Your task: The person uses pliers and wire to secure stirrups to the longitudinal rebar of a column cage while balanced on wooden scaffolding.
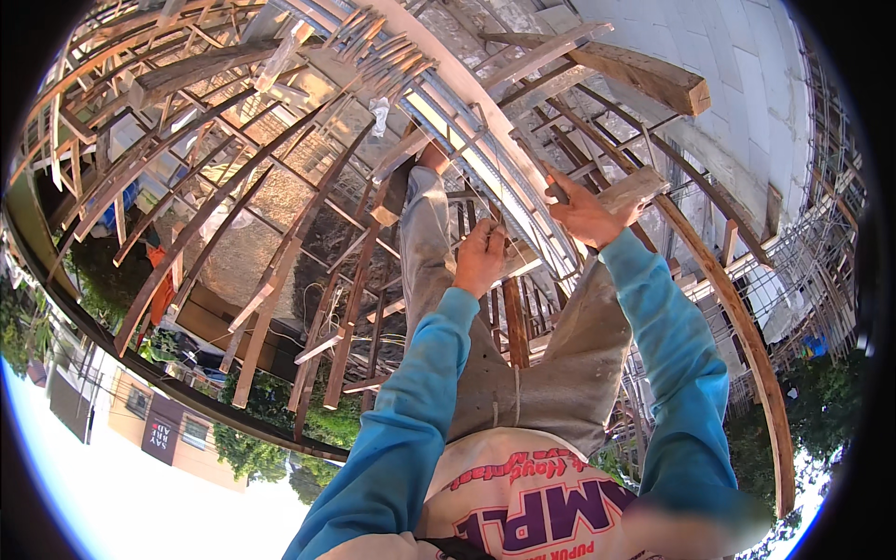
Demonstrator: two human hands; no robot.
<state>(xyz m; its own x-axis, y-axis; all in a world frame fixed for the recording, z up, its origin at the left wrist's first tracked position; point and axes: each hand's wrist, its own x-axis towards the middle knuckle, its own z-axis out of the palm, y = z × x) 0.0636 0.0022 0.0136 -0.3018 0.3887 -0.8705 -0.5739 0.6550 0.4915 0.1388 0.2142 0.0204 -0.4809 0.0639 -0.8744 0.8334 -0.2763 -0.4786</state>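
High on timber scaffolding, the left hand [480, 257] is seen closed around a narrow wooden slat [514, 322] just in front of the knees, while a short wooden block [633, 190] is gripped by the right hand [586, 217] against the curved formwork beam [719, 280].

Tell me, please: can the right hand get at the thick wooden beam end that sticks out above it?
Probably not as things stand: the right hand is busy on a small wooden block, and the thick beam end sits clearly apart, farther up.
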